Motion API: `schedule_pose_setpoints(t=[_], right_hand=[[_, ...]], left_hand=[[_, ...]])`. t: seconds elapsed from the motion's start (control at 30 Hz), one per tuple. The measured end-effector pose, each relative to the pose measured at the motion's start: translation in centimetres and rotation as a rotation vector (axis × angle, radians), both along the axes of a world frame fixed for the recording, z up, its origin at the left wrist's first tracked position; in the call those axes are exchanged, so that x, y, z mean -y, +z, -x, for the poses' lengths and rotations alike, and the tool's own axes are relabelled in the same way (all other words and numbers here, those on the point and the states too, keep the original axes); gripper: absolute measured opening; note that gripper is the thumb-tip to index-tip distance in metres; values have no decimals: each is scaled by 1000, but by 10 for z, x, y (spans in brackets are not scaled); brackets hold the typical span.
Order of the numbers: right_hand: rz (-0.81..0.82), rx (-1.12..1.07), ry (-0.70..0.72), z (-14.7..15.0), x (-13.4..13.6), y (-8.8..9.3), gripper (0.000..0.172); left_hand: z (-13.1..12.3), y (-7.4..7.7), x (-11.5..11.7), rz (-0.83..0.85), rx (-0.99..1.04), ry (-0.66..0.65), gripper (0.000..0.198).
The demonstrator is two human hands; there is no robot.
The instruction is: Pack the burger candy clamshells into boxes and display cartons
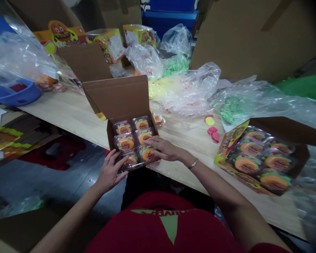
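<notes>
A small open cardboard box (pixel 116 96) sits at the near edge of the wooden table (pixel 76 116), its lid flap standing up. Inside lie several burger-shaped sweets in clear plastic cups (pixel 125 143). My left hand (pixel 111 171) touches the box's near left corner, fingers spread against the front cup. My right hand (pixel 162 148) lies flat on the right-hand cups, fingers stretched out and pressing down. A thin bracelet circles my right wrist.
A second open box of burger sweets (pixel 258 160) lies at the right. Clear plastic bags with green (pixel 230 109) and yellow (pixel 160 88) pieces cover the table's middle. Loose red and yellow pieces (pixel 212 126) lie nearby. A blue bowl (pixel 14 93) and printed display boxes (pixel 110 44) stand behind.
</notes>
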State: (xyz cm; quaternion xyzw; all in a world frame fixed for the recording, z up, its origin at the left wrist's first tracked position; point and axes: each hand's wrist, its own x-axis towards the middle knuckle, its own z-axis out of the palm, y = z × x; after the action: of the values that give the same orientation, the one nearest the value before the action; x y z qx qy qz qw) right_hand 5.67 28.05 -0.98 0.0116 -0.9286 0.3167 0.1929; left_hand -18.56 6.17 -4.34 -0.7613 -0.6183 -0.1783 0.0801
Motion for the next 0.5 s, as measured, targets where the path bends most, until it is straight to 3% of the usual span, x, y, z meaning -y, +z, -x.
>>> schedule_pose_setpoints(t=[0.13,0.2,0.3,0.4,0.5], right_hand=[[106,-20,50,-14,0,12,65],[194,-103,2,-18,-5,7,60],[320,-161,-331,-11,-31,-10,31],[228,26,-721,15,-70,-29,30],[116,144,-769,46,-99,-42,26]], left_hand=[[-1,-2,2,5,33,28,51],[-1,-4,3,1,51,35,52],[1,-6,3,-1,54,35,54],[3,-6,2,-18,39,19,55],[4,-2,2,-23,22,5,57]])
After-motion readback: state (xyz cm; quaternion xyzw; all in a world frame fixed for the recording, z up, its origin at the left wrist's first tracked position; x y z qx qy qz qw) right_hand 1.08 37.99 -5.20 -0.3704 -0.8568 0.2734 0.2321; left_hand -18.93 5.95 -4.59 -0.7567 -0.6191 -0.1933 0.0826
